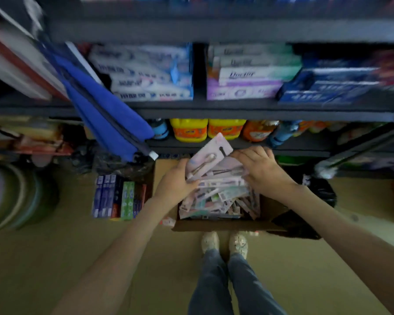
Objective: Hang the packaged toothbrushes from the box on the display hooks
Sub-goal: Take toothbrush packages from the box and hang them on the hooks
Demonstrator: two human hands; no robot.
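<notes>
1. Head view: a person stands over an open cardboard box on the floor, just in front of their pale shoes. The box sits right against the foot of dark store shelving.
2. The box is heaped with packaged toothbrushes, lying every which way in pale pink and mint cards.
3. The left hand grips the lower edge of a pink toothbrush pack, thumb across its front. The pack is tilted up out of the heap, its hang-hole end pointing toward the shelves.
4. The right hand lies palm-down on the packs at the back of the box, fingers curled over them; the blur keeps me from telling whether it is truly gripping one or only pressing on them.
5. Left of the box, a row of toothpaste cartons stands on the floor.
6. A folded blue umbrella leans across the shelf front.
7. The shelves carry stacked toothpaste boxes above and yellow and orange bottles below.
</notes>
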